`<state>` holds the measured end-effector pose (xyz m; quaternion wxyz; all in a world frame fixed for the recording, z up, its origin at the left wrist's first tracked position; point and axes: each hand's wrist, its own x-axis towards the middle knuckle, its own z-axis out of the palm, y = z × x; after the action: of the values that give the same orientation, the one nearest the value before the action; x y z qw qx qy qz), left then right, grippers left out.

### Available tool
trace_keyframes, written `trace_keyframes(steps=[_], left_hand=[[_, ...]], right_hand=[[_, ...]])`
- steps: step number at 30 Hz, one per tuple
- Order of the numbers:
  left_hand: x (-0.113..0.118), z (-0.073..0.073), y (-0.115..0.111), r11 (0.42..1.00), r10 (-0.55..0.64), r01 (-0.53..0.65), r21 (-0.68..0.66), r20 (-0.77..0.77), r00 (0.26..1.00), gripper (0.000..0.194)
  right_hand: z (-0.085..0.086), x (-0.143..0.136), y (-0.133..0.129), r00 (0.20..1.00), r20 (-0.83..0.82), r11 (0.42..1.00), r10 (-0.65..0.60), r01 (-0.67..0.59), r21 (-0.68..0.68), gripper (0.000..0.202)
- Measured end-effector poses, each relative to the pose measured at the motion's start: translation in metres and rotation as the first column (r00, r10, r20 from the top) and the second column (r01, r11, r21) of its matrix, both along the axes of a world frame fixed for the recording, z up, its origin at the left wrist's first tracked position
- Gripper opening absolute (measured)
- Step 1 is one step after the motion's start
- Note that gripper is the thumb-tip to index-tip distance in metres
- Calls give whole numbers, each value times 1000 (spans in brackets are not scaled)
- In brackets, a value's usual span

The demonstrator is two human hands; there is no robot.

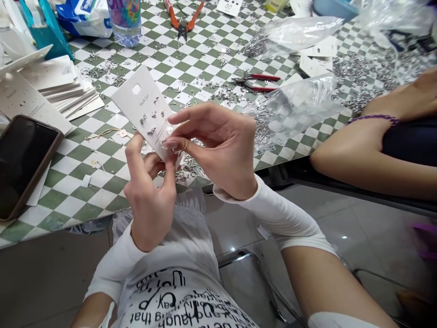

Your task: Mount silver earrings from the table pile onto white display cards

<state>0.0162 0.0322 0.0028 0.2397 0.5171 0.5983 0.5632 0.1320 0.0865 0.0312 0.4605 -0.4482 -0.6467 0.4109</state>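
Observation:
A white earring card [134,98] with a hanging slot and several small silver earrings [153,114] is tilted above the table's front edge. My left hand [150,191] grips its lower end between thumb and fingers. My right hand [218,146] is closed in a pinch over the card's lower right part, its index finger and thumb tips at the card face. A small silver ring shape shows by the right thumb tip; whatever those fingers hold is mostly hidden. Loose silver earring pieces [187,168] lie on the table just behind and below the card.
On the checkered tablecloth [75,182] are a phone [27,159], stacked cards [64,86], a bottle [125,23], orange-handled pliers [184,25] and red-handled pliers [257,82]. Plastic bags of metal pieces [293,107] lie right, near another person's arm [358,136].

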Motion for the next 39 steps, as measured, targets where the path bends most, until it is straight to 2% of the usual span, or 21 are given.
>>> trace_keyframes(steps=[4,10,13,17,21,25,29,34,39], left_hand=[[1,-1,1,1000,-2,2,9,-1,1000,46],[1,-9,6,997,-74,75,-1,120,990,43],[-1,-12,11,995,-90,96,-19,214,973,40],[-1,-14,19,999,-15,21,-26,222,975,44],[1,-11,27,999,31,-37,26,217,976,44],[4,-8,31,999,20,-29,37,218,976,33],[4,-9,31,999,-6,-2,36,219,976,35],[5,-11,31,998,-34,20,58,250,968,36],[6,-11,29,996,-59,45,71,201,978,36]], right_hand=[[-6,-3,-1,1000,9,998,-26,26,58,10],[-14,-3,1,990,139,985,-26,2,172,21],[-22,-2,4,992,112,986,-49,30,164,17],[-30,-2,8,988,104,981,-117,99,165,10],[-31,-5,7,995,21,981,-101,96,169,10],[-35,-7,9,993,-67,980,-98,108,165,9],[-38,-5,15,980,-195,967,-38,85,239,13],[-39,-1,21,983,-174,953,-56,105,283,19],[-47,-2,27,988,-153,952,-28,73,296,20]])
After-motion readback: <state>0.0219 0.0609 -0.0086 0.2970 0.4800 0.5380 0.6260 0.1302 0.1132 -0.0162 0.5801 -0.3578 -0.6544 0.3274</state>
